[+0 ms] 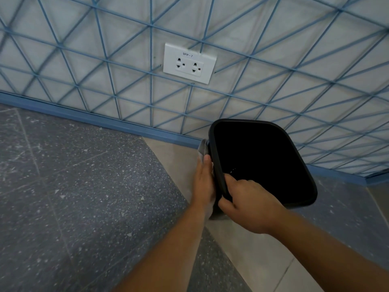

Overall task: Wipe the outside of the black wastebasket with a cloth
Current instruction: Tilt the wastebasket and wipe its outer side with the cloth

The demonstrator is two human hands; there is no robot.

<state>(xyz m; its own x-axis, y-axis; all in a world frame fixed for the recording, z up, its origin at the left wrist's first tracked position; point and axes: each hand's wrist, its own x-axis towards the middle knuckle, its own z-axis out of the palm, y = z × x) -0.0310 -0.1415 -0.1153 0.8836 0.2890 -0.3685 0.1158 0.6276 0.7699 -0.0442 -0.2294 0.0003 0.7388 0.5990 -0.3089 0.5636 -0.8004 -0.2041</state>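
Note:
The black wastebasket (263,157) stands on the floor close to the wall, its dark open mouth facing the camera. My right hand (246,204) grips the near left part of its rim, thumb outside and fingers curled over the edge. My left hand (203,184) lies flat with straight fingers against the basket's left outer side, pressing a light grey cloth (203,149) onto it. The cloth shows above my fingertips and below my palm; the wiped side wall itself is mostly hidden.
A wall (105,60) with a blue diagonal grid pattern rises right behind the basket, with a white double socket (189,63) on it. A blue skirting board (105,121) runs along its foot. The floor (73,197) is speckled grey tile with a beige strip.

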